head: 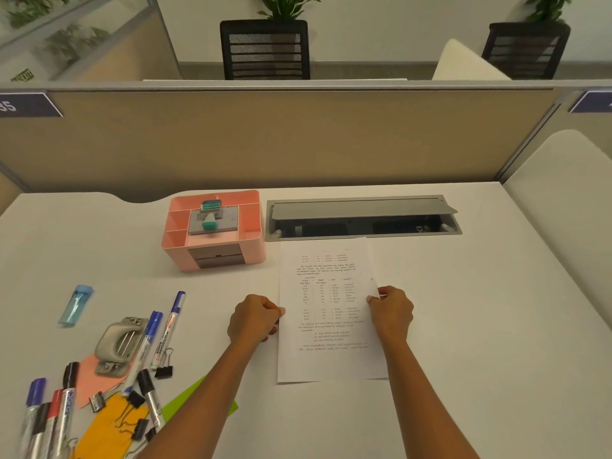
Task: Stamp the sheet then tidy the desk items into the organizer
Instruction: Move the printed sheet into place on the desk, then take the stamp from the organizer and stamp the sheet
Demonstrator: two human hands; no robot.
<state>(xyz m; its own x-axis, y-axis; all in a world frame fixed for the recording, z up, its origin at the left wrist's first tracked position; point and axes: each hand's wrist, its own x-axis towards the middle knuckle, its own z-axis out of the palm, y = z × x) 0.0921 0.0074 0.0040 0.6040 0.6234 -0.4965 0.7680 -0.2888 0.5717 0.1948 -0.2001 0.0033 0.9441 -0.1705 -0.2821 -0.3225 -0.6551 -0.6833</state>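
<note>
A printed white sheet point(328, 313) lies flat on the desk in front of me. My left hand point(253, 318) pinches its left edge and my right hand point(392, 308) pinches its right edge. Behind it to the left stands a pink organizer point(251, 240) with two grey drawers in front. A grey ink pad point(228, 221) rests across its top, with a teal-handled stamp point(209, 221) lying on the pad. Several whiteboard markers point(159, 329), a grey hole punch point(119, 342) and black binder clips point(164, 367) are scattered at the lower left.
A blue translucent cap-like holder point(76, 304) lies at the left. Pink, orange and green paper notes point(195, 397) sit under the clutter. An open grey cable hatch point(362, 218) is set into the desk behind the sheet. A tan partition point(298, 140) closes the far edge.
</note>
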